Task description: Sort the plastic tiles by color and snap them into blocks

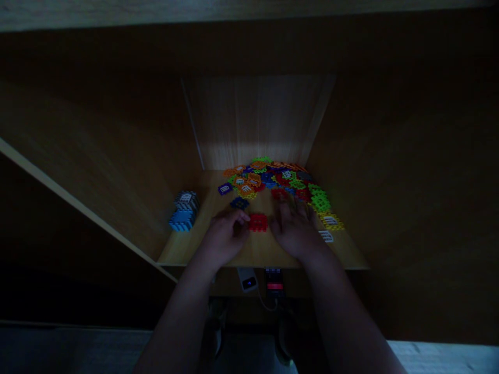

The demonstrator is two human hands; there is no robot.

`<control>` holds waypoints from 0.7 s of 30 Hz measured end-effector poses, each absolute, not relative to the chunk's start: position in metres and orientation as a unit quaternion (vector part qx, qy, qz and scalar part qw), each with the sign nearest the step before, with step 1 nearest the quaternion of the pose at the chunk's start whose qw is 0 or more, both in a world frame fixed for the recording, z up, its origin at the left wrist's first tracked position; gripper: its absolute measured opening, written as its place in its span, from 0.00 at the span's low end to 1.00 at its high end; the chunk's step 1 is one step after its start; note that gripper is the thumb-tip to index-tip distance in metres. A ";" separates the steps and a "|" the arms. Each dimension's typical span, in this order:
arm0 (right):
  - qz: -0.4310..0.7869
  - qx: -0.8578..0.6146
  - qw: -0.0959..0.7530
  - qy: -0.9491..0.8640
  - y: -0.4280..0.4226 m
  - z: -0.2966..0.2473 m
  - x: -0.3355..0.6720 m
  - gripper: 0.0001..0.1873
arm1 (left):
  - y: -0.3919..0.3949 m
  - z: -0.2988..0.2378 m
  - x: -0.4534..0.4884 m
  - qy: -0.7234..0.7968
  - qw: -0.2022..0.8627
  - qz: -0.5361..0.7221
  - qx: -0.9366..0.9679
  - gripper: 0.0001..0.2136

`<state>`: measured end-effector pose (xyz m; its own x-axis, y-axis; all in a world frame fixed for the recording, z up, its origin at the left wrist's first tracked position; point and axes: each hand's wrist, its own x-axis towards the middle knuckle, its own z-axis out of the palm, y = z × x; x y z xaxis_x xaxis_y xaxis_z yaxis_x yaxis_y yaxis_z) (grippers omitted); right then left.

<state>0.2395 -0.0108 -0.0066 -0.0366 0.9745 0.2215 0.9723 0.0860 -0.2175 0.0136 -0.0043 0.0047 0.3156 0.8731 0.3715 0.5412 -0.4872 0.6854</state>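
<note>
A red square interlocking tile [258,223] lies flat near the middle of the wooden shelf. My left hand [226,231] is at its left edge, thumb and forefinger closed on that edge. To the right of the tile, my right hand [295,227] reaches forward with its fingers stretched out, palm down. Its fingertips are at another red tile [279,194] at the front of the pile; whether they press on it I cannot tell. A dark blue tile [239,203] lies just beyond my left hand. A white window piece [326,236] lies beside my right wrist.
A heap of colourful interlocking tiles [268,179] fills the shelf's back. Stacked grey and blue tiles [183,219] stand at the left wall. A yellow tile [330,221] lies at the right. Below the front edge are a power bank [248,280] and a cabled phone [275,283].
</note>
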 end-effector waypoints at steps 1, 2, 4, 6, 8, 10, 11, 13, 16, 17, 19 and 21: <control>0.006 -0.670 0.162 -0.725 -0.011 -0.007 0.240 0.31 | -0.004 0.005 0.014 0.454 0.224 0.368 0.780 0.09; 0.005 -0.663 0.168 -0.729 -0.010 -0.007 0.240 0.30 | -0.004 0.005 0.014 0.455 0.224 0.367 0.780 0.10; -0.006 -0.653 0.182 -0.735 -0.010 -0.009 0.241 0.28 | -0.005 0.005 0.014 0.456 0.224 0.366 0.779 0.10; -0.023 -0.650 0.195 -0.734 -0.010 -0.010 0.241 0.28 | -0.005 0.006 0.014 0.455 0.223 0.369 0.779 0.10; -0.038 -0.650 0.201 -0.732 -0.009 -0.012 0.241 0.30 | -0.005 0.007 0.014 0.454 0.221 0.370 0.780 0.10; -0.041 -0.653 0.200 -0.729 -0.008 -0.012 0.241 0.32 | -0.006 0.008 0.014 0.456 0.218 0.368 0.781 0.11; -0.039 -0.655 0.198 -0.728 -0.008 -0.013 0.241 0.33 | -0.006 0.008 0.014 0.457 0.217 0.366 0.781 0.11; -0.030 -0.661 0.191 -0.725 -0.008 -0.013 0.241 0.35 | -0.006 0.009 0.014 0.458 0.218 0.365 0.781 0.11; -0.004 -0.671 0.171 -0.722 -0.007 -0.012 0.241 0.39 | -0.006 0.008 0.014 0.453 0.222 0.368 0.781 0.12; 0.008 -0.673 0.163 -0.721 -0.006 -0.012 0.241 0.39 | -0.006 0.008 0.014 0.452 0.224 0.370 0.780 0.12; 0.025 -0.676 0.152 -0.721 -0.005 -0.011 0.242 0.40 | -0.006 0.007 0.014 0.452 0.228 0.370 0.779 0.11; 0.025 -0.671 0.154 -0.724 -0.005 -0.011 0.242 0.38 | -0.006 0.007 0.014 0.455 0.231 0.370 0.776 0.10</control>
